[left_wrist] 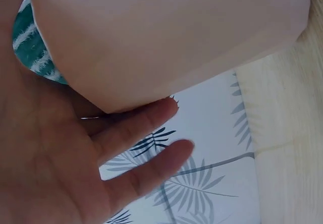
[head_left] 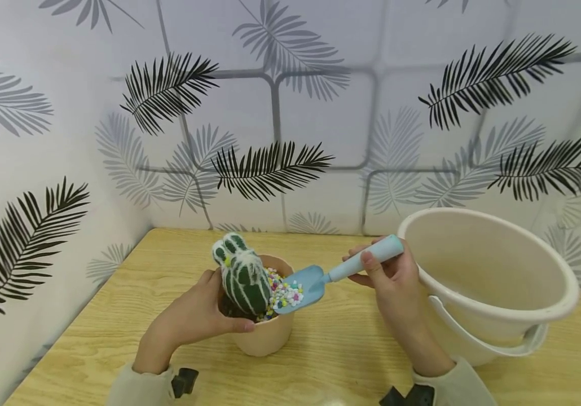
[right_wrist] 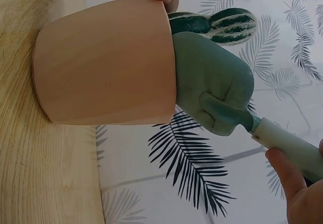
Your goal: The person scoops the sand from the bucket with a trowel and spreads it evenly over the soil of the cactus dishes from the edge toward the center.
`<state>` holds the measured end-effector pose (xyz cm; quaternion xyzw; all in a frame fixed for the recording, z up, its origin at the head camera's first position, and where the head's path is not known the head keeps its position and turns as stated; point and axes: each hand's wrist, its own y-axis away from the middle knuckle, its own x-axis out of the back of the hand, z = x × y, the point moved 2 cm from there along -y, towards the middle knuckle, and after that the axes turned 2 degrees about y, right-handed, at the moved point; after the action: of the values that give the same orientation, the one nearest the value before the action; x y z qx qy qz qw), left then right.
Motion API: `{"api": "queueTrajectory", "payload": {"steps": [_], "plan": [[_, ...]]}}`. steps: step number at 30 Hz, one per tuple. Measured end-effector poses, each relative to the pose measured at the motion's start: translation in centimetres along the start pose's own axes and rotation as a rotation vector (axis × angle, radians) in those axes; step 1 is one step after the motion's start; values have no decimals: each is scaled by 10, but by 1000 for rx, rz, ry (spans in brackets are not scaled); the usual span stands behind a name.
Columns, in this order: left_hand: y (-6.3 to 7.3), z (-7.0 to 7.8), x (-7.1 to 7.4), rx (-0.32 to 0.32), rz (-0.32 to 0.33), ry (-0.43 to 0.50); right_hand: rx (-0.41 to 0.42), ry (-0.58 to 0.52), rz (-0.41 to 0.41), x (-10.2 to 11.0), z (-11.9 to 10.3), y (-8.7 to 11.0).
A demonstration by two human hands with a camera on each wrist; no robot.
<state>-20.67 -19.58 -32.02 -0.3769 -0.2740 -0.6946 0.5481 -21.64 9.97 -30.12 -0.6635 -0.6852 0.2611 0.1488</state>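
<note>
A green cactus with white fuzzy stripes [head_left: 246, 279] leans to the left in a peach flower pot [head_left: 265, 338]. My left hand [head_left: 194, 313] holds the pot at its left rim, the thumb along the front edge; in the left wrist view two fingers [left_wrist: 151, 171] stretch beside the pot wall. My right hand [head_left: 397, 282] grips the handle of a light blue hand trowel [head_left: 313, 282]. The trowel's blade tilts down over the pot's right rim. Small multicoloured pebbles [head_left: 287, 294] lie on the blade and in the pot beside the cactus.
A large cream bucket [head_left: 483, 332] with its handle hanging down stands on the right, close to my right forearm. The wooden table [head_left: 179, 265] ends at a wall cloth with a leaf pattern [head_left: 321, 197] at the back and left.
</note>
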Motion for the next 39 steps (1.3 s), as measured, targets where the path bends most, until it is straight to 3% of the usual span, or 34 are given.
{"api": "queueTrajectory", "payload": {"steps": [3, 9, 15, 21, 28, 39], "plan": [[2, 2, 3, -7, -6, -11, -7, 14, 1, 0, -1, 0], [5, 1, 8, -82, -14, -3, 18, -15, -22, 0, -1, 1], [5, 2, 10, -94, -11, -3, 21, -19, -15, 1, 1, 1], [4, -9, 12, -112, -9, 59, 11, -3, -11, 2, 0, 1], [0, -20, 8, -187, -15, 127, 20, 0, -29, 2, -2, 0], [0, -12, 8, -174, 26, 69, 5, -3, -17, 2, -3, 0]]}}
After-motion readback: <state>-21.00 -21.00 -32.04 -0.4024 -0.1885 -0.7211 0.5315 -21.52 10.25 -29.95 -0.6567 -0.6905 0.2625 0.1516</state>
